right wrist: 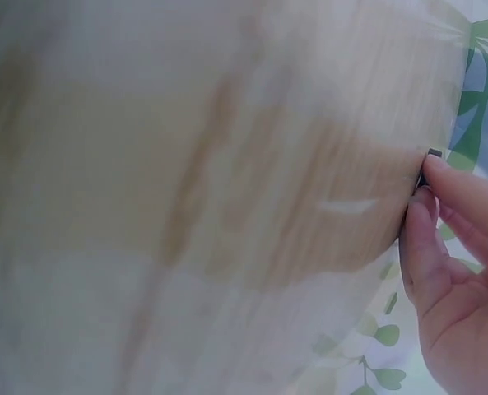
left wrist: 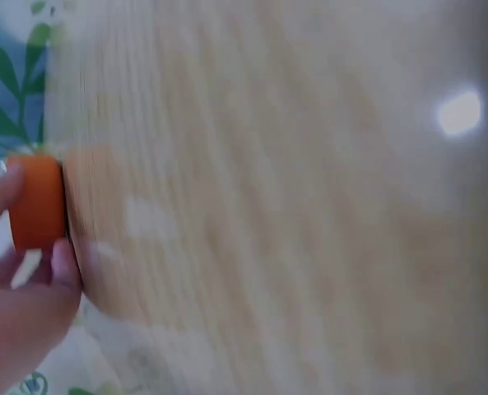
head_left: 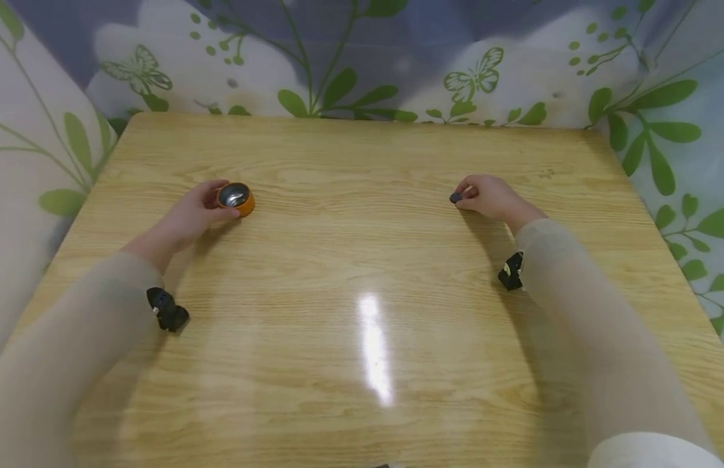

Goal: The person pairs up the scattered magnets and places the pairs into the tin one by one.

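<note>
A small round orange bowl point(head_left: 246, 207) with a shiny metal inside stands upright at the left of the table. My left hand point(head_left: 189, 218) grips it from the left side, thumb and fingers around its wall. In the left wrist view the orange wall point(left wrist: 39, 202) shows between thumb and fingers, its base at the tabletop. Over on the right, my right hand point(head_left: 489, 197) pinches a small dark piece point(head_left: 455, 197) between thumb and fingertips, at or just above the table. Its kind is too small to tell, and the right wrist view shows only a dark edge of it.
Both hands work over a glossy wood-grain table point(head_left: 338, 260), with a bright light reflection near its middle. A leaf-patterned cloth or wall covering point(head_left: 368, 58) borders the back and sides. Black wrist cameras point(head_left: 168, 311) hang under both sleeves. A dark bit shows at the front edge.
</note>
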{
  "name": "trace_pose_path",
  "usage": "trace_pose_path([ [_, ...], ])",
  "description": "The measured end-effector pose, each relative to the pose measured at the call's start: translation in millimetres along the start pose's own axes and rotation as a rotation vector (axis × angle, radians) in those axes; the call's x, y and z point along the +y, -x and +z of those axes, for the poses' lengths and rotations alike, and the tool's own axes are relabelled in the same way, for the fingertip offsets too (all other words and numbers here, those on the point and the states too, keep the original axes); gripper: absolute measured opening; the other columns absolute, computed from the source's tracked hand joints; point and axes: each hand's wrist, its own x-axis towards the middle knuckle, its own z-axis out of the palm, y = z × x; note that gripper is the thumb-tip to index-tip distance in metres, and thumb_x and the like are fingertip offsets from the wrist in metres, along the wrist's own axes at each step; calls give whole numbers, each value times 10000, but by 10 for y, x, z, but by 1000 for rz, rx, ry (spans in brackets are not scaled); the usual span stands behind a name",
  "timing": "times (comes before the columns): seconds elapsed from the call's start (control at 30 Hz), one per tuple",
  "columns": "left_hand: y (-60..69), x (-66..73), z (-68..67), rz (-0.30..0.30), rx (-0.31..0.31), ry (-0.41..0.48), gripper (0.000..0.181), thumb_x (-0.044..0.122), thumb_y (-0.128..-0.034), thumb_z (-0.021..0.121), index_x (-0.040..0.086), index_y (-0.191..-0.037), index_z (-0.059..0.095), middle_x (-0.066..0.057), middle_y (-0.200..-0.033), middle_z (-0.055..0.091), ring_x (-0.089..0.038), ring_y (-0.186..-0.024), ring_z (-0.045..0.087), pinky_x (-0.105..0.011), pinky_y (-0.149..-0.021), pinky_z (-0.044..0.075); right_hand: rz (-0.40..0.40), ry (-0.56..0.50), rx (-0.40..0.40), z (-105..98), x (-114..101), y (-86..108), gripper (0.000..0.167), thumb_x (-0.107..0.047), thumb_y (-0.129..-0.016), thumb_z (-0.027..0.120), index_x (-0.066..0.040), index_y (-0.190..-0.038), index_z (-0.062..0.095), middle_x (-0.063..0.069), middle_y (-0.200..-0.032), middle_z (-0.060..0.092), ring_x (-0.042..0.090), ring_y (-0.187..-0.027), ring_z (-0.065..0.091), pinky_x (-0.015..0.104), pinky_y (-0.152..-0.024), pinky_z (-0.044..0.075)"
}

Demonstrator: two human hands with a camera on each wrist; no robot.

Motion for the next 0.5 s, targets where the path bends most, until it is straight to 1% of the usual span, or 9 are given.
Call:
trace_pose_path([
  [0.1, -58, 17, -35, 12, -19, -39, 748, 186, -898, 642, 26, -1470, 188, -236, -1441, 293, -370, -1315, 282, -485, -1054, 254, 0, -6, 0, 6, -3, -9, 297, -144, -917, 600, 20, -1160, 549, 235, -1108, 569, 343, -1031, 517, 481, -907, 382],
  [0.27, -143, 1, -74, 4, -52, -49, 701, 209, -874, 675, 27, -1423, 278, -194, -1405, 334, -356, -1287, 311, -490, -1047, 249, -7, -30, 14, 9, 14, 26, 313, -160, -921, 600, 46, -1153, 555, 234, -1096, 565, 341, -1008, 515, 476, -881, 388],
  [0.4, -193, -22, -95, -1, -67, -60, 698, 231, -863, 688, 46, -1412, 300, -182, -1389, 352, -344, -1271, 330, -486, -1046, 251, -4, -26, 31, 5, 42, 59, 321, -178, -923, 600, 64, -1132, 565, 221, -1066, 569, 329, -970, 523, 464, -848, 396],
  [0.5, -200, -25, -112, -4, -69, -61, 691, 223, -862, 690, 51, -1411, 307, -180, -1381, 361, -340, -1266, 336, -483, -1050, 249, -6, -19, 46, 10, 59, 51, 307, -176, -915, 613, 62, -1104, 575, 214, -1044, 578, 323, -950, 535, 455, -834, 405],
])
